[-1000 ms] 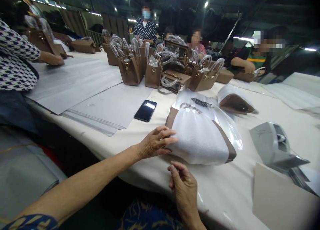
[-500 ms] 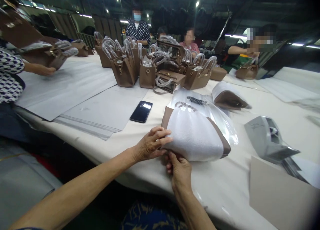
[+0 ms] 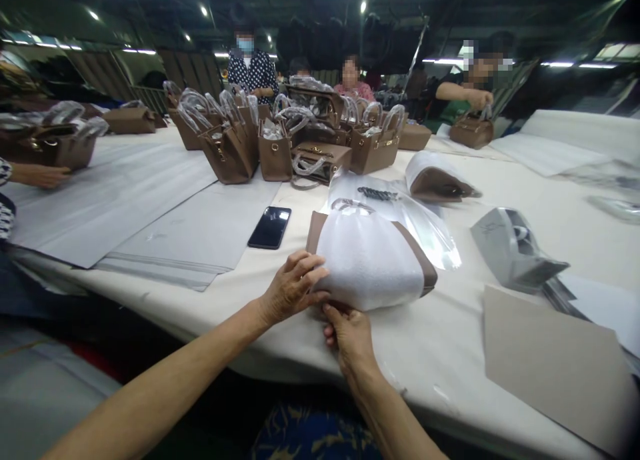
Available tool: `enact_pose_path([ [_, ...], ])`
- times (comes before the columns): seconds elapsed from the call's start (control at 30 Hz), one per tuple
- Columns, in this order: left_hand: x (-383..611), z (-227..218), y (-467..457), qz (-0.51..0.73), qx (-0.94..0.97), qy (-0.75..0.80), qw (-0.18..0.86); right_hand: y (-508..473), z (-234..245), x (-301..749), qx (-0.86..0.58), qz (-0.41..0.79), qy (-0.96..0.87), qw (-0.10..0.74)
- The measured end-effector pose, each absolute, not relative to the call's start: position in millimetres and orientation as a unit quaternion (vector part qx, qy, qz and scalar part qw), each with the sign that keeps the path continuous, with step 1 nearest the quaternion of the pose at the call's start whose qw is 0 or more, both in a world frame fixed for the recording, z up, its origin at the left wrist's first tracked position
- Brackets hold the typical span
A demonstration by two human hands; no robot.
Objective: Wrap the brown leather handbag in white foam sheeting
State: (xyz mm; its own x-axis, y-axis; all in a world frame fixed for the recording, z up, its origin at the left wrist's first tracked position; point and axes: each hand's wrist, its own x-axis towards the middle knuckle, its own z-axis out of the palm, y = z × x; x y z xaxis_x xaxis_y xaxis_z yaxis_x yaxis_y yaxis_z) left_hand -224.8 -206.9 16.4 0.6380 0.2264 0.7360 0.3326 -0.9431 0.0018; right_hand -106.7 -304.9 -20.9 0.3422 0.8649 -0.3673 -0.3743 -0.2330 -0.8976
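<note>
Ideally the white wrap is drawn snug without creasing; left of the wrapped handbag [image 3: 370, 260], the left hand [image 3: 293, 288] lays curled fingers [image 3: 313, 273] on its edge; below it, the right hand [image 3: 350, 333] pinches the wrap's lower edge; the bag lies on the bench [image 3: 450, 360].

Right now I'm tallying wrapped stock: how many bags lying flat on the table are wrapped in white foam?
2. One wrapped bag lies at the near edge under both hands; the other lies farther back, right of the standing bags. Others may be hidden.
</note>
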Motion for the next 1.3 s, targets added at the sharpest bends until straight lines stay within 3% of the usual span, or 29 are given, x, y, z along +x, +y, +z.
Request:
enact_pose_path([
  [0.27,-222,15,-207,-0.391,-0.904,-0.145,0.09,-301,-17,-98,-0.649,0.46,-0.292,0.531],
  [0.6,-218,21,-203,-0.389,-0.904,-0.142,0.108,-308,8,-75,-0.782,0.254,-0.505,0.262],
  [0.8,-221,18,-203,-0.387,-0.905,-0.151,0.088,-320,15,-83,-0.718,0.209,-0.646,0.156],
  [0.97,-221,18,-203,-0.384,-0.906,-0.157,0.085,-303,6,-99,-0.75,0.173,-0.63,0.103],
  [1.13,-220,23,-206,-0.388,-0.906,-0.145,0.089,-320,15,-92,-0.732,0.146,-0.657,0.103],
  [1.2,-222,24,-209,-0.387,-0.906,-0.149,0.084,-335,23,-69,-0.674,0.118,-0.703,0.194],
  [1.3,-227,24,-210,-0.393,-0.905,-0.151,0.06,-353,34,-17,-0.597,0.008,-0.683,0.422],
])
